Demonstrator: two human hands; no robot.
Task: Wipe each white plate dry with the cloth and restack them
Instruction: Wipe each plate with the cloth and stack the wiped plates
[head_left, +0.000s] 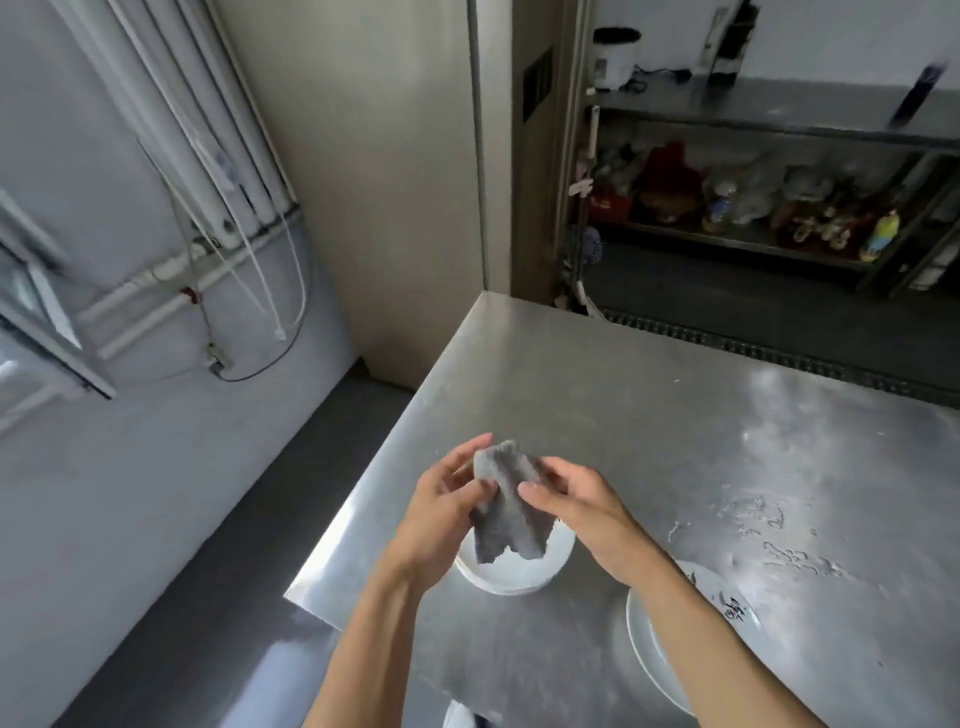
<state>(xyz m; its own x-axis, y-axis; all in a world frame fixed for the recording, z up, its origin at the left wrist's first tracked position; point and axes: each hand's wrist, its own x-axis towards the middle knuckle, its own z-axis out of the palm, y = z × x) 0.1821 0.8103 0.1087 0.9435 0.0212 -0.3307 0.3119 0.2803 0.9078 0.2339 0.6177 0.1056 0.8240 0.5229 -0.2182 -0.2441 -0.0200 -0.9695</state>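
Note:
Both my hands hold a grey cloth (506, 506) up above the steel table (649, 415). My left hand (447, 499) pinches its left side between thumb and fingers. My right hand (576, 499) grips its right side. The cloth's lower part hangs over a small stack of white plates (519, 574) near the table's left front corner. A larger white plate (649, 644) with dark markings at its rim lies to the right, partly hidden under my right forearm.
Water streaks (769, 535) lie on the table at the right. Left of the table's edge the dark floor (208, 597) drops away. A metal shelf unit (753, 208) with bottles and bags stands behind the table. Pipes (208, 156) run along the left wall.

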